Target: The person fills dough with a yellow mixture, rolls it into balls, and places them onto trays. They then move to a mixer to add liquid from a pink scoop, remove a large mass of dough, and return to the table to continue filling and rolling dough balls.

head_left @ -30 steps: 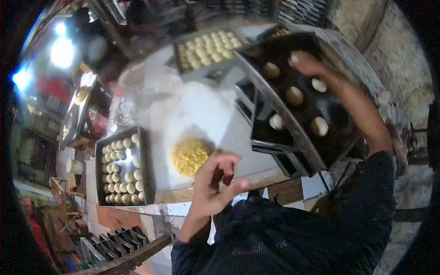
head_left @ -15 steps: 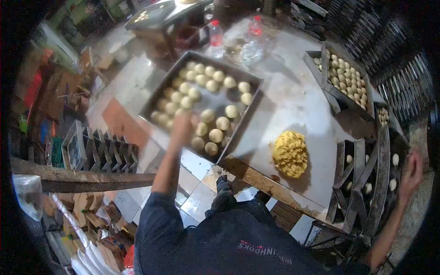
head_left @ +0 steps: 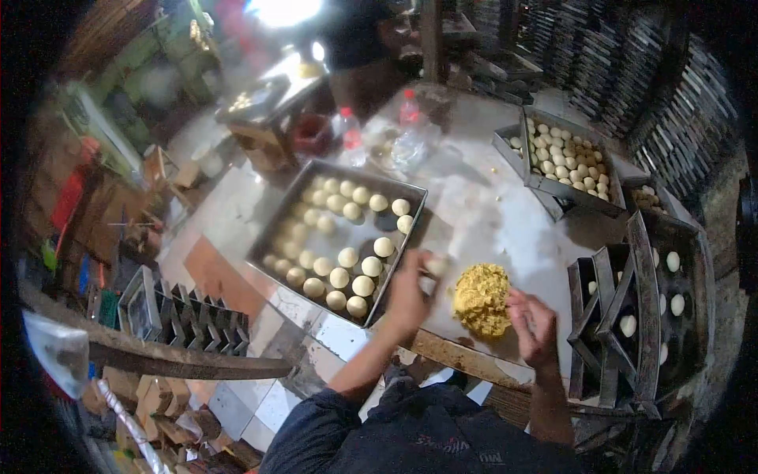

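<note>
My left hand (head_left: pixel 409 294) is closed on a pale dough ball (head_left: pixel 436 266), just right of a square metal tray (head_left: pixel 418 207). Rows of similar round dough balls (head_left: pixel 339 277) lie in that tray, with a bare patch in its middle. A lumpy mound of yellow crumbly paste (head_left: pixel 482 302) sits on the tabletop between my hands. At its right edge my right hand (head_left: pixel 535 325) has its fingertips pinched together against the paste; how much they hold is hidden.
Stacked metal trays (head_left: pixel 663 316) with scattered dough balls stand on the right. Behind them is a full tray of dough balls (head_left: pixel 572 162). Two red-capped bottles (head_left: pixel 352 138) stand at the back. Zigzag metal moulds (head_left: pixel 185 320) and a wooden beam (head_left: pixel 181 354) lie left.
My left hand has moved from over the tray to its right side, now with a dough ball. My right hand has come from the far-right trays to the yellow paste.
</note>
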{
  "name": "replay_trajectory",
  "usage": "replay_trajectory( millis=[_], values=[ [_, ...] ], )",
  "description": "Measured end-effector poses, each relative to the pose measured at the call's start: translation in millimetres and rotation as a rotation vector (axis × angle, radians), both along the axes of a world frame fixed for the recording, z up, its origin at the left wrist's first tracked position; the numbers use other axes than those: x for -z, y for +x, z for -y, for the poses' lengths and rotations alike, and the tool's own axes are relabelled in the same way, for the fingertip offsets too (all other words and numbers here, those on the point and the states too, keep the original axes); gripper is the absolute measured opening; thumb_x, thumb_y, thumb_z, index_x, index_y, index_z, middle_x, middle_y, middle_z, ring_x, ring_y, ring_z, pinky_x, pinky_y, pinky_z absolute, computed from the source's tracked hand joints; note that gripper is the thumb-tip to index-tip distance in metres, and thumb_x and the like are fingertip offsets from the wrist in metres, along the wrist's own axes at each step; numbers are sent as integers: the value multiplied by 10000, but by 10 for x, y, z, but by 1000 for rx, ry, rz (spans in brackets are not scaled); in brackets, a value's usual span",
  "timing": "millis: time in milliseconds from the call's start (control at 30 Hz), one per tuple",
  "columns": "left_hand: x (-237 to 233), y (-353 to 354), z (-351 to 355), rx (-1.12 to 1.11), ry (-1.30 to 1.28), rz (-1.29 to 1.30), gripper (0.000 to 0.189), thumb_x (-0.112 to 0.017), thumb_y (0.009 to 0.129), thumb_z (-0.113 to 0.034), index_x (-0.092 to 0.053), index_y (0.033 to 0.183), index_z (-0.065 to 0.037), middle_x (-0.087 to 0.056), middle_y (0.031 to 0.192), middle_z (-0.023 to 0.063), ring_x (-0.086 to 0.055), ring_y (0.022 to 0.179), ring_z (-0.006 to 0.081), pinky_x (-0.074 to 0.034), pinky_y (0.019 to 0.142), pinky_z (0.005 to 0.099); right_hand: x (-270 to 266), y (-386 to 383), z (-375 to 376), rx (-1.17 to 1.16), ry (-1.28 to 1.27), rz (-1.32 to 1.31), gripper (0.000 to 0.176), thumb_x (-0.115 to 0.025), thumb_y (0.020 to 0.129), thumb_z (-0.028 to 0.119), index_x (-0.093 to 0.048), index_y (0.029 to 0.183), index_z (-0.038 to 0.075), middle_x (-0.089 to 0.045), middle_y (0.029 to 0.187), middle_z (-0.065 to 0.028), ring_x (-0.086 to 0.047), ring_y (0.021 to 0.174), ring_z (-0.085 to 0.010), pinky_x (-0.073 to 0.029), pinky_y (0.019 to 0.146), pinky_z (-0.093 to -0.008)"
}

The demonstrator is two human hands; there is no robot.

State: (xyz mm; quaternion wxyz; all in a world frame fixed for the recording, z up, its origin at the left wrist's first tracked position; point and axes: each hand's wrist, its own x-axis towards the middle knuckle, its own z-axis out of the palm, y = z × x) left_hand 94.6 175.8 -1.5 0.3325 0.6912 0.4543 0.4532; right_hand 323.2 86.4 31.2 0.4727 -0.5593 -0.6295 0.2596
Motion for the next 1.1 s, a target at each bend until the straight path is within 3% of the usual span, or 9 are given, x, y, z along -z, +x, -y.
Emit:
replay_trajectory(
  millis=[200, 400, 533, 600, 733, 800, 867, 967, 1100],
  values=[
    [-328, 901, 794, 362, 105, -48, 926, -727, 782, -72, -126, 1486, -47, -541, 1259, 189, -509, 1209, 289, -431, 976, 386, 136, 376, 139, -93, -217, -344, 370, -687, 838, 130, -596, 1153, -42, -659, 1035, -169, -656, 931, -195, -520, 813, -311],
    [-256, 1083, 1068, 155, -438, 334, 457, -636, 916, -239, -537, 1284, 13, -544, 1025, 75, -546, 949, 147, -453, 820, 255, -4, 433, 509, -147, 351, 46, 477, -706, 796, 202, -592, 1219, 15, -521, 1298, -250, -598, 1114, -320, -453, 961, -387],
    [-393, 1217, 1509, 235, 20, 107, 409, -536, 955, -183, -510, 1301, 34, -528, 1105, 133, -535, 1021, 201, -462, 849, 292, -13, 331, 781, -13, 264, -252, 386, -587, 924, 248, -586, 1199, -23, -617, 1147, -213, -619, 1050, -260, -485, 877, -345],
    [-480, 1306, 1695, 198, 62, 340, 454, -534, 953, -196, -457, 1338, 32, -539, 1145, 140, -544, 1032, 215, -447, 886, 304, -28, 170, 840, 154, 549, -181, 329, -534, 950, 260, -619, 1026, -49, -641, 864, -144, -628, 762, -192, -496, 698, -303],
    [-424, 702, 1670, 284, 238, 272, 528, -520, 945, -234, -387, 1359, 66, -533, 1240, 227, -539, 1142, 319, -426, 957, 394, 124, -543, 881, 140, 267, -346, 169, -569, 906, 142, -639, 956, -4, -654, 865, -87, -626, 788, -153, -496, 722, -271],
    [-566, 240, 1855, 135, -119, 127, 442, -521, 958, -247, -490, 1249, 84, -615, 1110, 238, -601, 1050, 304, -442, 924, 371, 275, -949, 602, 13, 479, -335, 192, -578, 871, 183, -633, 949, 16, -657, 843, -72, -623, 765, -141, -494, 701, -275],
    [-387, -242, 1939, -24, -12, 67, 380, -519, 971, -231, -547, 1189, 79, -646, 1064, 183, -627, 974, 265, -464, 880, 342, 198, -1307, 543, -142, 364, -187, 228, -512, 920, 214, -633, 961, 26, -605, 853, -76, -623, 797, -174, -493, 673, -303],
    [-254, -815, 2101, 21, -474, 896, 315, -507, 987, -190, -576, 1183, 47, -647, 1049, 57, -600, 905, 116, -472, 805, 264, 172, -1923, 581, -173, 322, -315, 304, -423, 971, 245, -624, 960, 17, -510, 955, -99, -587, 865, -216, -471, 706, -325],
    [172, -947, 2245, -2, -397, 582, 293, -530, 978, -238, -585, 1089, 28, -585, 934, 18, -518, 859, 86, -409, 750, 224, 530, -2192, 571, -338, 309, -327, 365, -414, 985, 314, -609, 999, 5, -545, 953, -99, -549, 828, -178, -449, 732, -293]
  ],
)
